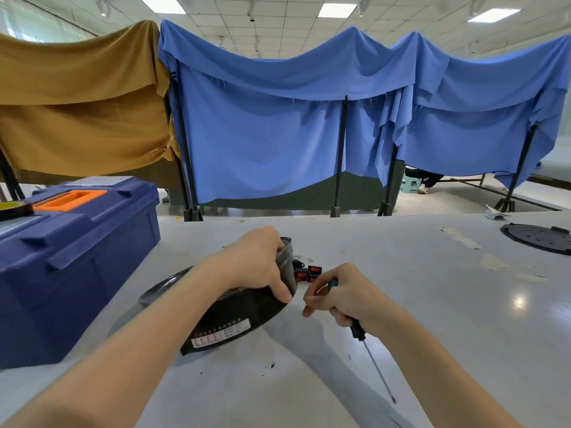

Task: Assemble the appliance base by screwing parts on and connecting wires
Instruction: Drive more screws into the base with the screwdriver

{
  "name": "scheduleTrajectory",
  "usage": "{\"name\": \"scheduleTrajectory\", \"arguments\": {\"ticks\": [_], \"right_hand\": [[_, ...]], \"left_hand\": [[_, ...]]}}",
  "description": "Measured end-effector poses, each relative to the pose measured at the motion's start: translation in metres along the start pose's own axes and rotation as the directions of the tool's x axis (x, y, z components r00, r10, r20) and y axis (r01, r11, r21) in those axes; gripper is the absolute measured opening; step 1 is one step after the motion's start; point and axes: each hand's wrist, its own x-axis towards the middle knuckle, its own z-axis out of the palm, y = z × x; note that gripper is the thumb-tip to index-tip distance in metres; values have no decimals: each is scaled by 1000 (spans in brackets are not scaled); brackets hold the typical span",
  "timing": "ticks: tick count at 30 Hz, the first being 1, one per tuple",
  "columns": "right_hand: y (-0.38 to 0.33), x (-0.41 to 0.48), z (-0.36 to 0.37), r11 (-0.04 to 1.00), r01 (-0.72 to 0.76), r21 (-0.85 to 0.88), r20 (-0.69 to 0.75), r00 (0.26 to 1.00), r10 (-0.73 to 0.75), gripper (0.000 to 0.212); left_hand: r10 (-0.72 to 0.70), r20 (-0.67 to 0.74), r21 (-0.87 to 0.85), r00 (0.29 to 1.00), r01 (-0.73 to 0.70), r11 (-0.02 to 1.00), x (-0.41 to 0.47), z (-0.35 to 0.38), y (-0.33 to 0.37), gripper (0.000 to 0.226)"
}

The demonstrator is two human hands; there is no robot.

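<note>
Both hands are busy, and the black base [238, 316] sits between them near the middle of the surface [401, 273]. It is tipped up on one edge with its white label [221, 333] facing me. My left hand [256, 264] wraps over the raised far end, thumb down the side and fingers curled over the top. I judge that's to prop it at an angle and stop it sliding while I get at the inside. What the inside looks like I cannot tell; my hand and the wall hide it.

My right hand [343, 295] is closed round the screwdriver [358, 330], just beside the base but not touching it. The teal cap pokes out above my fist and the thin shaft points back toward me, its tip nowhere near a screw. It looks like a parked grip — one that leaves my forefinger and thumb loose for small parts.

Just beyond both hands lie a few small black switches [309, 273] with red rockers, probably kept close so I can reach them without letting the base go. A grey round plate [160, 288] lies flat to the left, partly behind my forearm. Further left stands the blue toolbox [77, 257], lid down, orange handle on top. A black round disc [537, 239] lies well apart at the far right — likely a part for a later step.
</note>
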Motion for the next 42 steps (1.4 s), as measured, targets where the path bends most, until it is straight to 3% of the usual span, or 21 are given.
{"name": "scheduleTrajectory", "arguments": {"ticks": [4,10,18,29,42], "right_hand": [[-6,-1,4,976,89,199,-91,993,-72,8],[-11,2,5,954,200,225,-222,964,-149,9],[-25,-1,7,875,318,366,-208,944,-257,5],[-40,-3,20,805,543,240,-463,793,-396,8],[-48,0,25,826,563,1,-502,715,-487,15]], "left_hand": [[-39,1,-160,999,39,986,4,-27,0,52],[-100,16,-379,995,99,920,-2,-59,-9,46],[-79,144,-663,986,155,733,-13,-80,-36,53],[-59,184,-736,981,178,653,-16,-81,-51,37],[-61,212,-721,975,198,664,-15,-81,-48,36]]}}
